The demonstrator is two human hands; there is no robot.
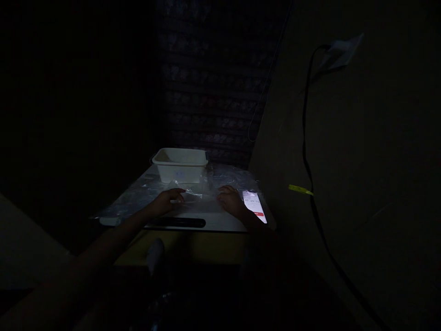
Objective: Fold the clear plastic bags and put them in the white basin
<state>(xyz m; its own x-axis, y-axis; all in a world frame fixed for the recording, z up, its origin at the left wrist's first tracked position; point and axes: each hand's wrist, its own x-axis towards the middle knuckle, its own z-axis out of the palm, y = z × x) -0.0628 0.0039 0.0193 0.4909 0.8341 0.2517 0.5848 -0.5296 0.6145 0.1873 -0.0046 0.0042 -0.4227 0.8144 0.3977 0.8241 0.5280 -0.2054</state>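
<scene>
My left hand (168,202) reaches over the white tabletop with its fingers apart, at the left side of a thin, clear plastic sheet or bag (196,195). Facing it, my right hand (231,201) lies by the plastic's right side, fingers loosely spread and pointing inward. Both seem to touch the plastic; the dim light hides the exact contact. Just beyond them stands a white plastic tub (181,172). A lit phone (254,207) showing a running timer lies to the right of my right hand.
More crumpled clear plastic (234,174) covers the table's far right, and some spreads along its left. A dark slot (181,222) runs near the front edge of the table (223,224). On the right wall, a black cable (304,138) with a yellow tag (299,189) hangs from an outlet (339,53).
</scene>
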